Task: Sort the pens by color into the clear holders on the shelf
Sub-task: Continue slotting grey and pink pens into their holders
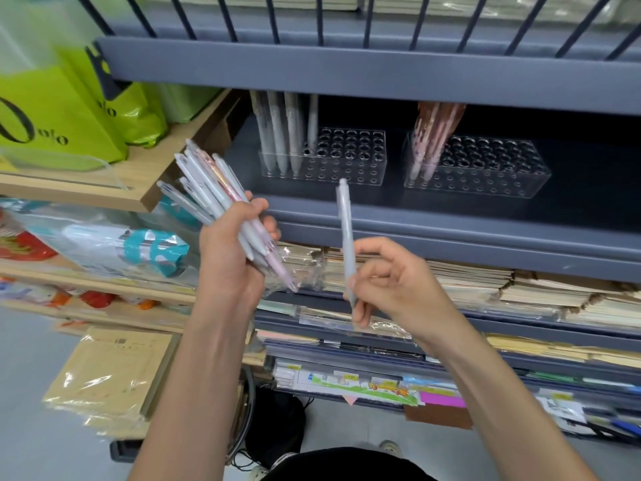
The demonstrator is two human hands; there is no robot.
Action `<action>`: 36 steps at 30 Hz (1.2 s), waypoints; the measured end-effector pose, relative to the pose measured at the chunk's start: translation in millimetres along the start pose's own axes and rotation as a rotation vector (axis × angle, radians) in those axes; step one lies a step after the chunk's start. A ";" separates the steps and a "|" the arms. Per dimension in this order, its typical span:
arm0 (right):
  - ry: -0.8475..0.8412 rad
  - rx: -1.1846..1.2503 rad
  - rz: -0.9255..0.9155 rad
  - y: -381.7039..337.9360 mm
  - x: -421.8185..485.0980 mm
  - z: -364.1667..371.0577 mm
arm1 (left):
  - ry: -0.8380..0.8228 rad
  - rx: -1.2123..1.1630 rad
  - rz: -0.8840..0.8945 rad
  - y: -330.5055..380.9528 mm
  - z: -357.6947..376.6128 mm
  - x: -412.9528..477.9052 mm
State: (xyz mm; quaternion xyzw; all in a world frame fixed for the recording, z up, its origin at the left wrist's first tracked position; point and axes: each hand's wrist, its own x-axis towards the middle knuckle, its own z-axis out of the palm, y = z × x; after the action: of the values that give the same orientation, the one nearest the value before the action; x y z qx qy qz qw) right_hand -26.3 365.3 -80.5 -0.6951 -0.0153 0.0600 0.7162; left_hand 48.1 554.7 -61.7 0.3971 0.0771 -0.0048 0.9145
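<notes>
From the head camera, the left hand [230,251] is gripping a bundle of pens [211,199], its fingers [258,207] wrapped closed around the lower barrels while the tops are fanning out up and to the left; most are pale grey-blue, and at least one is pink. The right hand [392,282] is pinching a single grey-blue pen [347,237] near its tip, holding it nearly upright just in front of the dark shelf [451,216] lip.

Two clear holders are sitting well apart on that shelf. The left holder [347,157] is carrying grey-blue pens [282,130] only at its left end, leaving most of its holes open. The right holder [492,168] is carrying pink pens [433,133] at its left end, likewise mostly open. The shelf above is overhanging both, hiding the pen tops.

At left, a green bag [52,116] is showing dark lettering reading "olo". Stacked notebooks [485,282] are filling the shelves below.
</notes>
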 end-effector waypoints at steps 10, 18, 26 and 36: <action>0.173 0.001 -0.065 -46.9 61.8 25.2 | 0.022 0.094 -0.051 16.5 -35.0 -3.7; 0.212 0.157 0.080 -59.4 86.6 38.8 | 0.047 0.133 -0.061 28.5 -52.3 1.9; 0.326 0.058 -0.049 -56.1 98.6 38.7 | 0.038 0.104 -0.060 34.7 -62.4 6.2; 0.551 -0.133 -0.287 -66.1 125.2 28.8 | 0.036 0.153 -0.054 26.6 -65.9 3.1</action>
State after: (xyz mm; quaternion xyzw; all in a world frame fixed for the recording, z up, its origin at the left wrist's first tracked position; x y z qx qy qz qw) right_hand 99.2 405.6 -21.3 -0.7213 0.0773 -0.2335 0.6475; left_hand 44.0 621.0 -87.2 0.4635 0.1034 -0.0281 0.8796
